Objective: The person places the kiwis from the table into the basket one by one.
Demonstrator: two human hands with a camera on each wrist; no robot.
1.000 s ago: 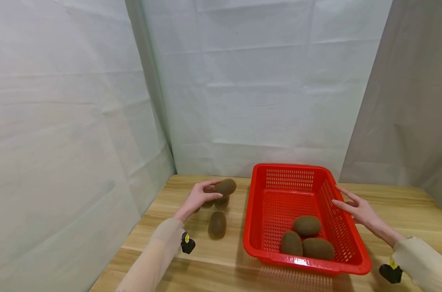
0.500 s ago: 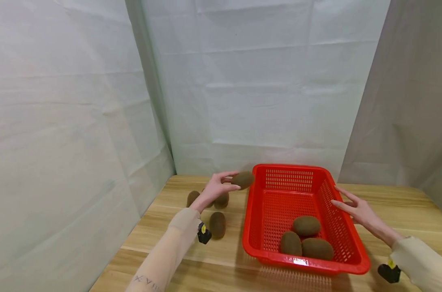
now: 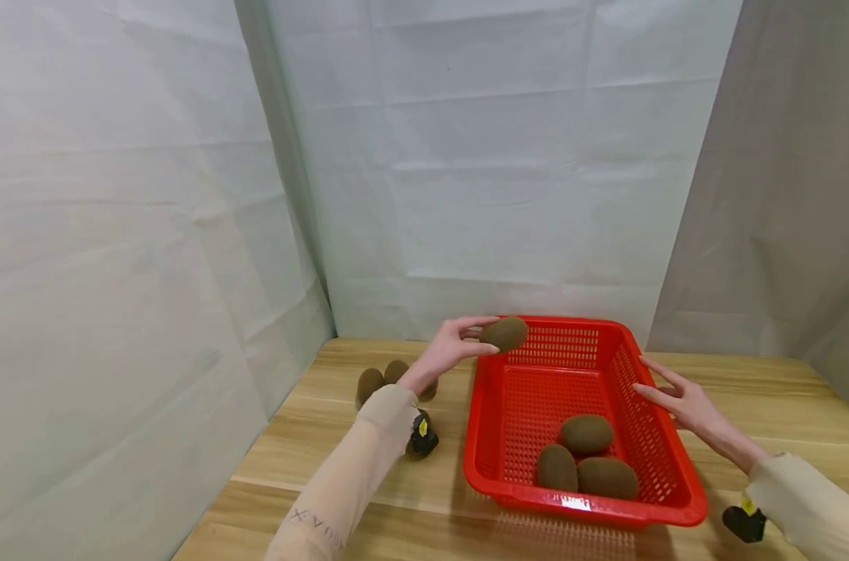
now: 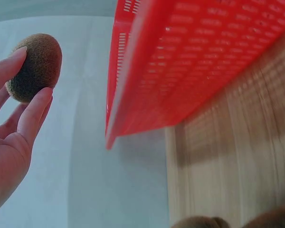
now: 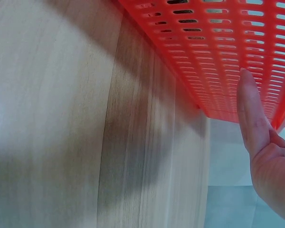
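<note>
Left hand point(image 3: 452, 348) pinching the kiwi point(image 3: 504, 333) should clear the red basket point(image 3: 677, 514) rim before lowering, right hand point(image 3: 680, 397) flat-fingered steadying its side

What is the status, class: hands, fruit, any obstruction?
Left hand holds kiwi above the red basket rim. Right hand open, flat against basket's side. Three kiwis inside; nothing in the way.

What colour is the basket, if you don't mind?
The basket is bright red, clearest in the head view.
</note>
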